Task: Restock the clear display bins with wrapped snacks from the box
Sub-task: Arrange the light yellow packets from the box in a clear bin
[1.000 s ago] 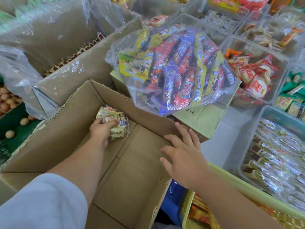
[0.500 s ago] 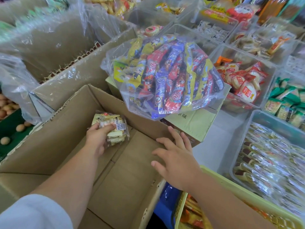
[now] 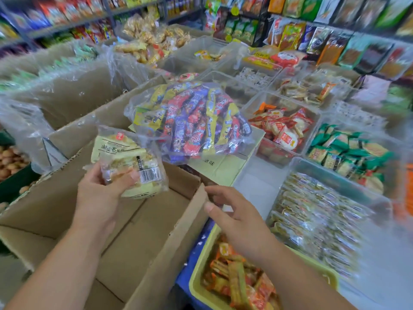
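Above the box [image 3: 55,198], left hand [image 3: 98,193] grips a barcoded snack pack [image 3: 129,159]; right hand [image 3: 241,222] relaxed

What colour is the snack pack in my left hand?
Pale yellow under clear wrap. The snack pack shows best in the head view.

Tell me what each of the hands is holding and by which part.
The left hand grips a clear bag of yellow snacks by its lower left part, thumb across the front. The right hand holds nothing, open beside the box flap.
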Demonstrator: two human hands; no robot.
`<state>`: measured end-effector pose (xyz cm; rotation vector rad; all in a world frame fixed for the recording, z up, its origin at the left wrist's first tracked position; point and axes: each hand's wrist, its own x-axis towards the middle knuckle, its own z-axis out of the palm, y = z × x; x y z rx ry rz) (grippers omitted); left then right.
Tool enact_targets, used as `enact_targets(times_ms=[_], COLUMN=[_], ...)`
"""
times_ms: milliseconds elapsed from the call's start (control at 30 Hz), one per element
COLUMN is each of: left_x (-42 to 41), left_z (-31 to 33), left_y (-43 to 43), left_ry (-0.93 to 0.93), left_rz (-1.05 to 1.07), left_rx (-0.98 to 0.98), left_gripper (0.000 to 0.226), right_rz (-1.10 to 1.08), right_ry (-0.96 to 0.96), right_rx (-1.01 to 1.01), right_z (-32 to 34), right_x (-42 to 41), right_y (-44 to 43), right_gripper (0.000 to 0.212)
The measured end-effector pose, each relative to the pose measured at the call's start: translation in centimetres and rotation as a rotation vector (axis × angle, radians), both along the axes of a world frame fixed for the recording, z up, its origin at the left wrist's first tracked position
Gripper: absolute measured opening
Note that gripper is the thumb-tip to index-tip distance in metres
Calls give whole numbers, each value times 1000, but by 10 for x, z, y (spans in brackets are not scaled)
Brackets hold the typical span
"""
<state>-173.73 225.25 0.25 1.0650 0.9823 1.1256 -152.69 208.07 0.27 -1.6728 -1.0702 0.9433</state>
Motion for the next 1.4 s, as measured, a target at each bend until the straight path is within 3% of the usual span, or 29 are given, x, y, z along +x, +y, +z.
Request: enact_targets(times_ms=[100,233,400,533,800,900,967,1067,1100,1200,1400], left_x=[39,98,143,165,175,171,167,162,162,163,171], left_z=[27,27,3,-5,-11,-21,-27,-31,-31,-28,-19], left_y=[-55,-144,-238,-286,-316,-310,-305,-300,-299,-301,-297], left_ry=[-67,-14,165,79,182,254,265,251,248,218,208], left_rz=[-185,-335,-481,-535,-423,-301,-229,-213,-224,-297,-400], left_rx=[-38,-99,-145,-319,-335,-253,-247,-278,-283,-278,-213], left_gripper=[50,61,59,38,26,17,13,11,13,19,35], right_rz=[-10,-105,-404,-526,-567,-636,-615,-437,-387,-332,-362], right_ry=[181,333,407,541,821,567,189,-522,-641,-720,-649], right_rx=[46,113,92,60,112,167,301,417,431,430,415], right_z=[20,28,5,-13,-21,-21,-19,-15,-15,-16,-24], right_x=[12,28,52,66,82,94,101,108,109,107,104], right_y=[-36,-93,-179,-232,-283,-296,-306,-314,-314,-310,-298], right_gripper=[58,65,40,42,14,14,16,26,26,39,41])
